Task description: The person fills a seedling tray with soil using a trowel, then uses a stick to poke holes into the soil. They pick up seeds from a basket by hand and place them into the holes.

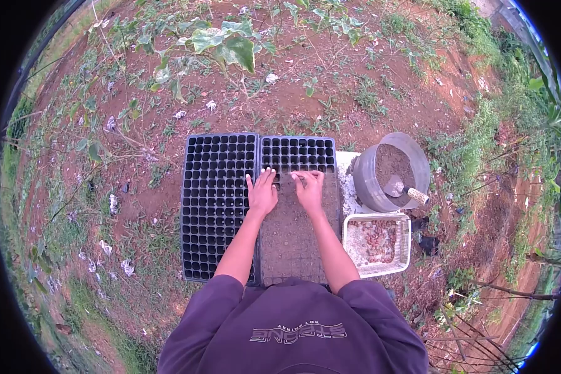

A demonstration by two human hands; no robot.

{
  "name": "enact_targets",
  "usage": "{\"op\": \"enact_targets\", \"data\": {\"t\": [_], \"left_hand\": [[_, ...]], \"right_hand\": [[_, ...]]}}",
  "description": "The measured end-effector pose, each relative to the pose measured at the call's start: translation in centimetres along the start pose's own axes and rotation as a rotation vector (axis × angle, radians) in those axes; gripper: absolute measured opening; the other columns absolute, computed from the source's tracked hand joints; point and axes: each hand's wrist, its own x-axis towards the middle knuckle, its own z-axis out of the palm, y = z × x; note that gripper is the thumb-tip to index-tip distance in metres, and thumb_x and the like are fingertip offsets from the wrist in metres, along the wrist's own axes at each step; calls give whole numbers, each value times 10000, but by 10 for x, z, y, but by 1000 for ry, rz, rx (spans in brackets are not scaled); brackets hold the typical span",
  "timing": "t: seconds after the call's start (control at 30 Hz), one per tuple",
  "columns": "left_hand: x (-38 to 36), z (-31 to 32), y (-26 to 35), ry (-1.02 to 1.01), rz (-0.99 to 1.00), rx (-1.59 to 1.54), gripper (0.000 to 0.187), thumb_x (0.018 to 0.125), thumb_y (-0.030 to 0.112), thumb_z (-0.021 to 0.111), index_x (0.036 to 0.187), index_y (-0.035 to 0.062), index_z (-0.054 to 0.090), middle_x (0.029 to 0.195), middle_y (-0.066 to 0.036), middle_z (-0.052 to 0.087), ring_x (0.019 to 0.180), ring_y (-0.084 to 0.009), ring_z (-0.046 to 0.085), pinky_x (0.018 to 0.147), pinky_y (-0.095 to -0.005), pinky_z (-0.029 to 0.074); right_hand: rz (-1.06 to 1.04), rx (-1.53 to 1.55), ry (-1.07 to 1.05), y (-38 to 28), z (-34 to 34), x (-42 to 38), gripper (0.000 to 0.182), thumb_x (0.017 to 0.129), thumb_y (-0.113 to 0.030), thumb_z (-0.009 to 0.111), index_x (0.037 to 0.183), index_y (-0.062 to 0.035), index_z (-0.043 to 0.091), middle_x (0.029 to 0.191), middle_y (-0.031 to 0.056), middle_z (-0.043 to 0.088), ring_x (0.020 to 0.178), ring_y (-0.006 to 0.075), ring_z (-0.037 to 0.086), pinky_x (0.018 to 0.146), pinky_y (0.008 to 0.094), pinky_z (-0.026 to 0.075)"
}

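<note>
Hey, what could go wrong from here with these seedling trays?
Both hands are by the boundary of the soil, so the left hand or right hand might push loose soil into unfilled cells. The trowel has its handle at the bucket rim; a bump could dislodge it.

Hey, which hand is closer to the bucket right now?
Right. The right hand is over the partly filled tray, with the bucket off to its right; the left hand is farther off, near the empty tray.
</note>
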Motion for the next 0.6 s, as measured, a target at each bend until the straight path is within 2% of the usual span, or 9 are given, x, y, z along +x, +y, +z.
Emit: {"op": "enact_targets", "data": {"t": [0.23, 0.6], "left_hand": [[1, 0, 0, -11, -15, -2, 511, 880, 152, 502, 1385, 103, 437, 1452, -50, 415, 1382, -210, 338, 1155, -575, 57], [2, 2, 0, -1, -16, -29, 509, 874, 142, 501, 1379, 110, 443, 1446, -48, 414, 1384, -208, 328, 1155, -575, 63]], "right_hand": [[-15, -54, -75, 2, 4, -3, 84, 840, -147, 688, 904, -138, 740, 947, -2, 716, 943, 219, 502, 906, 333, 368], [15, -26, -36, 10, 6, -10, 94, 835, -161, 698, 916, -147, 743, 966, -3, 717, 939, 207, 509, 911, 336, 365]]}}
